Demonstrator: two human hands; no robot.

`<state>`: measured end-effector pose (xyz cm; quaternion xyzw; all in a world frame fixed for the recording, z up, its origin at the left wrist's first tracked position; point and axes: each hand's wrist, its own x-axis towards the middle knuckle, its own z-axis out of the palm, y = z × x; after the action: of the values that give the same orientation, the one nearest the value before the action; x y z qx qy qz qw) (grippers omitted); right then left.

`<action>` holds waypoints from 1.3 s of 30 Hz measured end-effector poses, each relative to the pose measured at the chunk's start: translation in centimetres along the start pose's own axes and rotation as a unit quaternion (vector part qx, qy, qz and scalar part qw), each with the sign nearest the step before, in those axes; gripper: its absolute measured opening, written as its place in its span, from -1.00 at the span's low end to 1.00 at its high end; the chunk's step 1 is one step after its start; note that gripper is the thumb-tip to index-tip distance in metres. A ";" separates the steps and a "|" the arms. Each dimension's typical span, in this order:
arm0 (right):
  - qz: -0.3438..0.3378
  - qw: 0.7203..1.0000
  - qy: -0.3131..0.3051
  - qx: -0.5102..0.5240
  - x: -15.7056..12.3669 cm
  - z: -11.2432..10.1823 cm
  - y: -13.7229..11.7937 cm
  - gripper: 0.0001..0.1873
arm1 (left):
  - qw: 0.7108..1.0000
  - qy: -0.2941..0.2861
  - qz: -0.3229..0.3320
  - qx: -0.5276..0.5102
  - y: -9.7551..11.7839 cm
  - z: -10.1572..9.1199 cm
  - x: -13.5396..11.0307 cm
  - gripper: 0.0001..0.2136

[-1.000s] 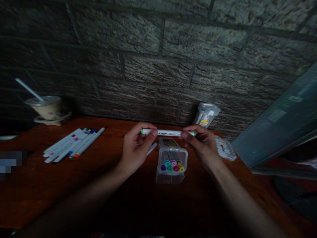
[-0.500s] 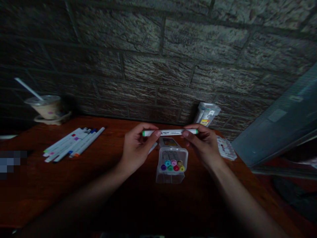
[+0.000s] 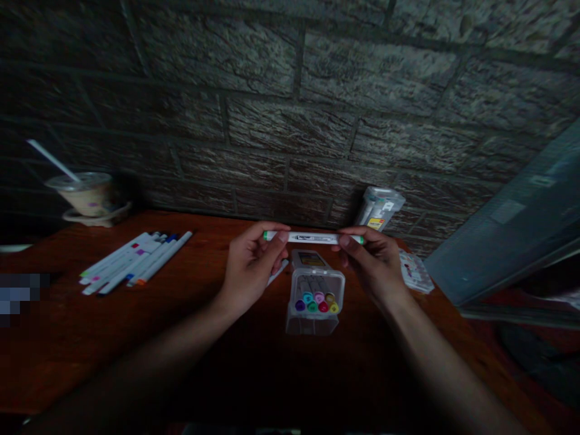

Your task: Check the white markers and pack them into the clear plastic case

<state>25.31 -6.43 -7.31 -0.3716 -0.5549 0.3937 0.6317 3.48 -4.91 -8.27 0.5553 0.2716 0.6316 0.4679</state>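
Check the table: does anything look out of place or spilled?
Nothing is spilled. The clear marker box lies on its side, caps toward the camera, and a second clear case leans tilted against the brick wall.

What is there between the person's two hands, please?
In the head view, a white marker with green ends spans the gap, with the left hand and the right hand pinching one end each. Below it, on the table, is a clear case of markers.

left grip, right grip, both pinched, forearms converging
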 end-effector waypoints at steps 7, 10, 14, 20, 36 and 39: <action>-0.020 1.000 0.005 -0.023 0.0 0.1 0.2 -0.83 | 1.000 0.000 0.010 -0.003 0.1 0.3 0.0 -0.87; -0.012 1.000 0.004 -0.006 0.1 0.1 0.1 -0.83 | 1.000 0.002 -0.005 -0.025 0.1 0.2 0.1 -0.86; -0.003 1.000 -0.002 0.007 0.1 0.1 0.0 -0.85 | 0.999 0.004 -0.010 -0.046 0.2 0.2 0.1 -0.84; -0.019 1.000 0.005 -0.010 0.0 0.1 0.1 -0.84 | 1.000 0.007 -0.018 -0.020 0.2 0.1 0.1 -0.84; 0.004 1.000 0.001 0.030 0.1 0.0 0.0 -0.87 | 0.999 0.024 -0.021 -0.037 0.1 -0.1 0.1 -0.83; 0.002 0.999 0.007 0.034 0.1 0.0 0.0 -0.86 | 0.999 0.029 -0.023 -0.040 0.0 -0.2 0.2 -0.84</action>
<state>25.29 -6.37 -7.23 -0.3539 -0.5362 0.4111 0.6467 3.33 -4.71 -8.18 0.5116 0.2723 0.6466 0.4960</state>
